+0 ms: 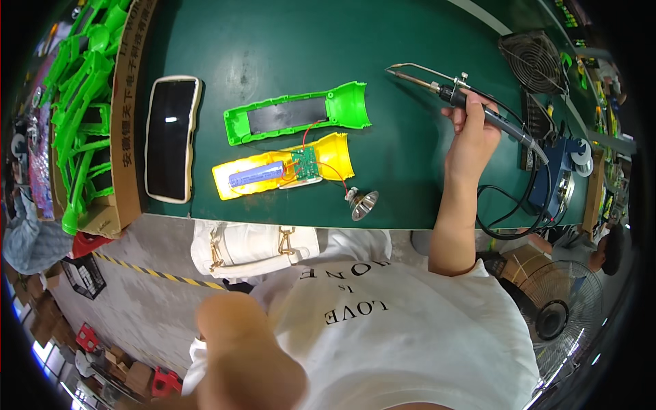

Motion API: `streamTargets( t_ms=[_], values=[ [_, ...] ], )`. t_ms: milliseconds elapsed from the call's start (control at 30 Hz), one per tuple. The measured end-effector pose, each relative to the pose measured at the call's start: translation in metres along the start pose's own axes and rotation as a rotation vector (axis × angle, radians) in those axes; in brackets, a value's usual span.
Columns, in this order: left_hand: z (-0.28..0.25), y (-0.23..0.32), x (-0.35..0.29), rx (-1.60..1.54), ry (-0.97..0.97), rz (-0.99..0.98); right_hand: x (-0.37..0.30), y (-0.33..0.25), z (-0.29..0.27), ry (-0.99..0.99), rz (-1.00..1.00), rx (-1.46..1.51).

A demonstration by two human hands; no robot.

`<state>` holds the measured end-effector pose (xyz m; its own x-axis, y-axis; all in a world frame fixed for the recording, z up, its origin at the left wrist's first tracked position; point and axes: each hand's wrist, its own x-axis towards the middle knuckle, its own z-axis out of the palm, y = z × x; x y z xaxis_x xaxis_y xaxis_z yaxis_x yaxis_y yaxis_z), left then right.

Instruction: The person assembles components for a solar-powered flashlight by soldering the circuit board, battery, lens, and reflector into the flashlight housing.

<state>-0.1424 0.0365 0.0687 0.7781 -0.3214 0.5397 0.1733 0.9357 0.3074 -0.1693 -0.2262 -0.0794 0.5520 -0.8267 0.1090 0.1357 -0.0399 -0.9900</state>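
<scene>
Soldering iron gripped in right hand, raised over bench's right side, tip bare. Yellow flashlight half with battery, circuit board near front edge. Left hand off bench, grip unclear. Risk: hot tip scorching plastic, snagging red wires.

Your soldering iron is a dark slim tool with a metal tip and wire guard pointing left, raised over the tabletop, its black cable trailing off to the right.
</scene>
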Motion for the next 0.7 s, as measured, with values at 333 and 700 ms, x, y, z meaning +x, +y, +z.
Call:
streamTargets(
  t_ms=[333,700],
  values=[
    [0.019,-0.006,0.001,0.440,-0.244,-0.129,-0.001,0.004,0.002,0.000,0.003,0.007],
    [-0.147,-0.034,0.067,1.679,-0.490,-0.675,0.007,0.005,-0.003,0.055,0.023,0.037]
  ],
)
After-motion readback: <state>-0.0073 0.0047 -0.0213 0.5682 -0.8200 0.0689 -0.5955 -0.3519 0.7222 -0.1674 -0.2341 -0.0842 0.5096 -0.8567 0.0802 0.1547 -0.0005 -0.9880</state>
